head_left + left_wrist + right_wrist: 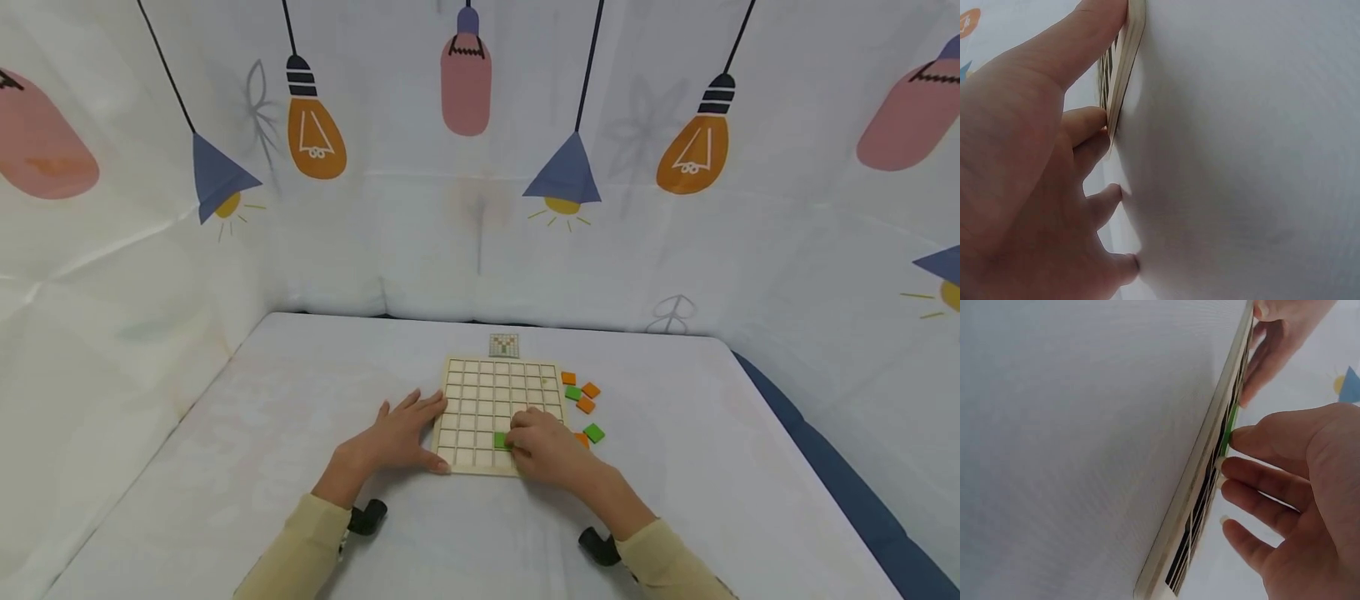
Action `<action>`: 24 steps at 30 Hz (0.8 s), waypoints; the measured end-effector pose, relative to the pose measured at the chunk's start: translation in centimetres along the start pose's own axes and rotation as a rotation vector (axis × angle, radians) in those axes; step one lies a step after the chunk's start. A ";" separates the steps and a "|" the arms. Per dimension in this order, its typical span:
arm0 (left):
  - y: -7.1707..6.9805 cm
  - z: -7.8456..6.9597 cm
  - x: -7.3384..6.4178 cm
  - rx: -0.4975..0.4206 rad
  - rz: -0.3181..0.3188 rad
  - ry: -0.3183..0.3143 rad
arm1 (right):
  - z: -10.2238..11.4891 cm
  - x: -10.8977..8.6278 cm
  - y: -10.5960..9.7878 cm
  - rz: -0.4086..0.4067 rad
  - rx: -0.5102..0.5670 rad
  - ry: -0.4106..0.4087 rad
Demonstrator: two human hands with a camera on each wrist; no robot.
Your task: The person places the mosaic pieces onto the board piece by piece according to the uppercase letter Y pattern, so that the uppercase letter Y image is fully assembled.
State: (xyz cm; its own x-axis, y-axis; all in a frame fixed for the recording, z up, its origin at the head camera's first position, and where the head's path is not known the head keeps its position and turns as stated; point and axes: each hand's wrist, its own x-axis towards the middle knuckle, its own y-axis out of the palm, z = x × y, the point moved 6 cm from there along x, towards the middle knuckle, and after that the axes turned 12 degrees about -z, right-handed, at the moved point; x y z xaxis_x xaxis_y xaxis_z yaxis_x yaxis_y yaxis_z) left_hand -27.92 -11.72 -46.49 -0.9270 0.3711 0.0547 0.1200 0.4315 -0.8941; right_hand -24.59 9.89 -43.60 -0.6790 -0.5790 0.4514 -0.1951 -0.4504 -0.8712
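A square wooden grid board (465, 392) lies on the white table. My left hand (401, 435) rests at its left side with fingers spread; in the left wrist view the thumb and fingertips touch the board's edge (1124, 69). Over the lower right part of the board, my right hand (551, 450) has its fingers bent and pinches a green square tile (501, 440). The right wrist view shows the thumb against the green tile (1230, 431), which lies about level with the board's surface, the other fingertips close to the grid. The hand hides part of the board.
Loose orange tiles (590, 390) and green tiles (594, 432) lie to the right of the board. A small card with a coloured grid pattern (504, 346) sits behind it. A white curtain printed with lamps (465, 233) hangs beyond the table (337, 358).
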 end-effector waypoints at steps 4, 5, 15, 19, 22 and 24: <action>-0.2 0.0 0.0 -0.003 -0.002 0.002 | -0.1 -0.2 -0.2 0.017 -0.006 0.012; -0.2 0.0 -0.1 -0.004 -0.001 0.003 | -0.1 -0.3 -0.3 0.021 -0.005 0.018; -0.1 0.0 0.0 -0.007 0.004 0.014 | -0.8 -1.2 -0.9 0.045 -0.021 0.060; -0.1 0.0 0.0 -0.012 -0.002 0.014 | -1.3 -1.5 -1.4 0.034 -0.028 0.084; -0.2 0.0 -0.1 -0.017 -0.004 0.011 | -1.7 -1.8 -1.6 0.023 -0.022 0.095; -0.2 0.0 -0.1 -0.018 -0.003 0.012 | -1.9 -2.0 -1.7 0.017 -0.020 0.095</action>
State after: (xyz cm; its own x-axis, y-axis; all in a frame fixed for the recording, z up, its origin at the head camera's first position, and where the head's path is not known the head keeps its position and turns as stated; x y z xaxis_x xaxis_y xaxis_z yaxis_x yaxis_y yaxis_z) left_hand -27.84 -11.82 -46.28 -0.9232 0.3792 0.0630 0.1234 0.4477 -0.8856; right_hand -24.20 13.12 -43.36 -0.7460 -0.5189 0.4174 -0.1968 -0.4270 -0.8826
